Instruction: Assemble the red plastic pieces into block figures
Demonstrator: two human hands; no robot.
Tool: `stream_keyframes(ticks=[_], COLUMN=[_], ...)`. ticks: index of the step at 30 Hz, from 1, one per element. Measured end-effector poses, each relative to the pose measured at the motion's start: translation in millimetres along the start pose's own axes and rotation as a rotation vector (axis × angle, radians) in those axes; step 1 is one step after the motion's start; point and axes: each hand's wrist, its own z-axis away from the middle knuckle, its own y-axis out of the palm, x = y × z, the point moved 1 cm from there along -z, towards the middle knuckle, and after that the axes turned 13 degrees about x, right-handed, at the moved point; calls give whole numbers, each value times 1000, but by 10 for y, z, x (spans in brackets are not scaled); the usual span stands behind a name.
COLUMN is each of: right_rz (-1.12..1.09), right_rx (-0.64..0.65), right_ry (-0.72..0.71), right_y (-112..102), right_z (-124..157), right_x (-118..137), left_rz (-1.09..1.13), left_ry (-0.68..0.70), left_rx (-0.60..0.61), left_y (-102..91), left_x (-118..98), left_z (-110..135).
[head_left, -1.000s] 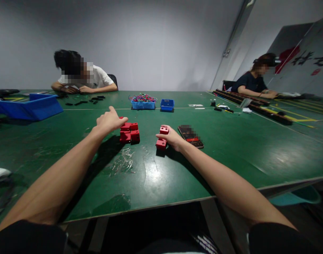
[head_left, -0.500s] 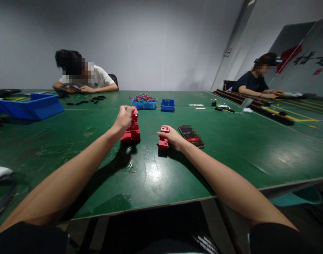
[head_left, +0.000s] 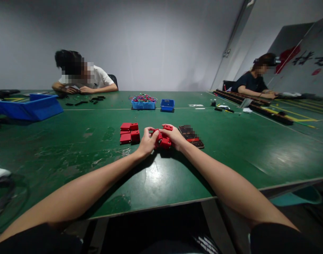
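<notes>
My left hand (head_left: 148, 141) is closed at the table's middle, its thumb and fingers on a small red block that they mostly cover. Against it, my right hand (head_left: 176, 137) is wrapped round red blocks (head_left: 165, 143) with round holes in their faces. One of these blocks shows above the fingers. The hands meet, and whether the blocks are joined I cannot tell. Left of them, several red blocks (head_left: 135, 136) lie close together in a cluster on the green table (head_left: 98, 190). A phone (head_left: 191, 137) with a lit screen lies just right of my right hand.
Farther back stand a blue bin heaped with colourful small parts (head_left: 143, 102) and a smaller blue tray (head_left: 167, 105). A large blue bin (head_left: 31, 107) is at the left. Two people sit across the table, near black pieces (head_left: 98, 99) and long dark strips (head_left: 256, 106).
My left hand has come away from the red cluster, moving right and nearer with a red block, and now meets my right hand. My right hand has stayed in nearly the same place.
</notes>
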Motion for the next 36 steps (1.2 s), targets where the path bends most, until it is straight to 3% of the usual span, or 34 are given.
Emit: stream_keyframes(ticks=[8,16,24,31,36], right_rz=[-10,201,339,576,617], right_rx=[116,113,187,239,236], right_ry=[-58,-143,-216,-392,-361], right_y=[88,121,133,113,98], right_z=[68,123,156,148,126], right_x=[46,78,106,94,42], left_rz=[241,381,370,379,412], left_ry=[-133,-154,-177,-225,-180], left_rx=[-121,-39,-67,17,92], left_y=[-13,-31,-35,-66,-59], left_x=[-115,-140,-186,-126,-88], left_z=[-69,-78,-54,-83,-115])
